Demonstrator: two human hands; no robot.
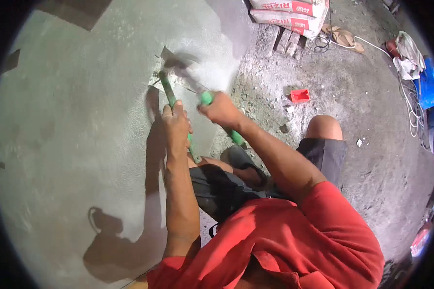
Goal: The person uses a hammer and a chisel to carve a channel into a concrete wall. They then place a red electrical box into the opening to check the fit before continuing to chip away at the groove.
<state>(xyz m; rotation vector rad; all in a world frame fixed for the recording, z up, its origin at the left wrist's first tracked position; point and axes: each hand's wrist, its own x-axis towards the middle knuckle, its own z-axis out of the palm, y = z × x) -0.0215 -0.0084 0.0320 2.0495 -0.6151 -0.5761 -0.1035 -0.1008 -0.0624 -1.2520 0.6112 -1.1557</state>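
Note:
My left hand is wrapped round a long green bar, a chisel, whose upper end meets a rough, chipped patch in the grey plastered wall. Just to the right, my right hand grips the green handle of a hammer. The hammer's shaft and head are blurred by motion and lie over the chipped patch, close to the chisel's upper part. Whether the head touches anything cannot be made out.
A small red box stands on the rough floor among rubble. Stacked cement bags are at the top. A white cable runs near a blue object at the right. My knee is bent at centre right.

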